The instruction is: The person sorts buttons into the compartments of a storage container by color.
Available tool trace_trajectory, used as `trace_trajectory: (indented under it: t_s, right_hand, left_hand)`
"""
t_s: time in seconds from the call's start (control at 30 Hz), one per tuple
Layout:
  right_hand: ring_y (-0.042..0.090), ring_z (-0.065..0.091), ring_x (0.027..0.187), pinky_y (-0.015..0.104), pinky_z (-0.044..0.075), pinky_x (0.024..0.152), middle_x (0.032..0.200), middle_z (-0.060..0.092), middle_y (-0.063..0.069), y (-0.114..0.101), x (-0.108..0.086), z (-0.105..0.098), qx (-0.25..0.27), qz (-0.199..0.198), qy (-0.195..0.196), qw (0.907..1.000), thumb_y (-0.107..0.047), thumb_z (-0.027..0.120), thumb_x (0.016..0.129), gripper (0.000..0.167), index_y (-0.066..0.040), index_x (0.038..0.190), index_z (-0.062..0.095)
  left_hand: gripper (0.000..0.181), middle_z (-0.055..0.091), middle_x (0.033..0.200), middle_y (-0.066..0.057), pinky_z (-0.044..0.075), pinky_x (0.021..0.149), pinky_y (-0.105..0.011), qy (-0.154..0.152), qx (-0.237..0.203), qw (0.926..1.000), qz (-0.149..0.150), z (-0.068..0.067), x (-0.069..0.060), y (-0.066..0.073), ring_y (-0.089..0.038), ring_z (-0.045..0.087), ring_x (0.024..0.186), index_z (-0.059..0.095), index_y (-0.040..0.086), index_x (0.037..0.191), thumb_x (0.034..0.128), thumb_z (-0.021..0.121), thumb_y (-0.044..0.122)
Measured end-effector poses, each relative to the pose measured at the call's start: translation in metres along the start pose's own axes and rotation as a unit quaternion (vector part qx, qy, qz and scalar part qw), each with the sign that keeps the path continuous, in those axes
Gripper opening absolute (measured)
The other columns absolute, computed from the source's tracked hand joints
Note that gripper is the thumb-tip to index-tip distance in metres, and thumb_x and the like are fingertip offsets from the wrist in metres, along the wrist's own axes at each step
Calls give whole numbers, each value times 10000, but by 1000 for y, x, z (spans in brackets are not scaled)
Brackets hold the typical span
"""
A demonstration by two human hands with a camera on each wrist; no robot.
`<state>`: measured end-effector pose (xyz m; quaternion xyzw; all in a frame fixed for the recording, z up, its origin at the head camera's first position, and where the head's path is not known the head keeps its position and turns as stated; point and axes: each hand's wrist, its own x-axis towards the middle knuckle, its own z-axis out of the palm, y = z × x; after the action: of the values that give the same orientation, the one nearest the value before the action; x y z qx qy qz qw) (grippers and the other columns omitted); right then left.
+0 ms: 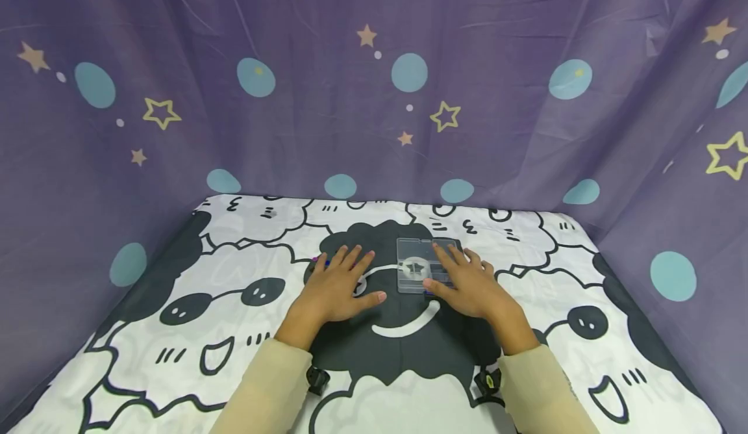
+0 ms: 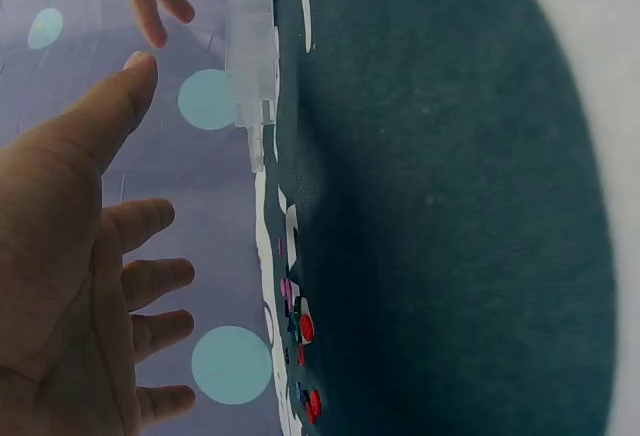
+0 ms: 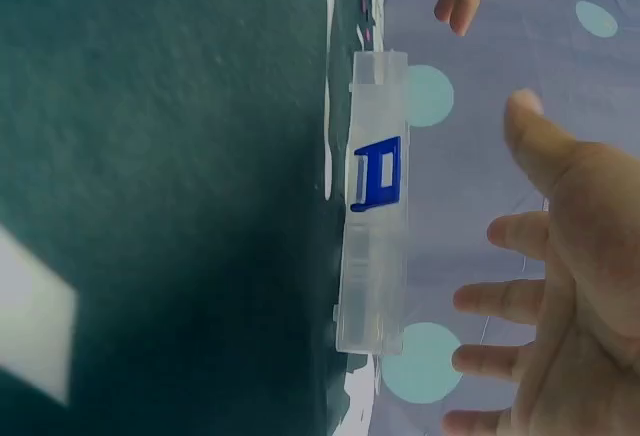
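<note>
My left hand (image 1: 336, 292) hovers palm down with spread, straight fingers above several small coloured pieces (image 2: 306, 328). They are red, pink and blue, lie on the cloth and are mostly hidden by the hand in the head view; their kind is too small to tell. My right hand (image 1: 472, 286), fingers also spread, is over the right part of a clear plastic compartment box (image 1: 413, 249). In the right wrist view a blue latch (image 3: 378, 174) shows on the box's side, with a gap between palm and box. Neither hand holds anything.
A cloth (image 1: 403, 349) printed with black and white cartoon sheep covers the surface. Behind and at both sides hangs a purple curtain (image 1: 327, 122) with stars and blue dots. Two small dark objects (image 1: 317, 380) lie near the wrists, one beside each forearm.
</note>
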<state>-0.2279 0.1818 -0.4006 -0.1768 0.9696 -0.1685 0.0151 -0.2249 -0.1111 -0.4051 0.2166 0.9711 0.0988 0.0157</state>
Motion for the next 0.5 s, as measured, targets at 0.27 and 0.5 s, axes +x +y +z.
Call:
trace_trajectory:
  t_s: [0.27,0.5]
  right_hand:
    - [556,380,1383,758,307,1036,1533,423,290,13,7,-4,274,-383,238,9986,-416,585,1035,690,-70,1587,358]
    - [490,501,1320,633,405,1055,1438,529,295,29,13,-8,657,-591,256,9958,-285,620,1034,610,44,1512,433]
  left_hand:
    - [771,316,1642,-161,157,1169,-688,221,-148,9996,35,1,6,-6,-443,221,1518,330,191,1615,1000,510,620]
    - [742,326,1635,-171,190,1157,-694,214,-118,9997,-44,-3,8,-17,-463,262,1495,337,180,1612,1019,493,598]
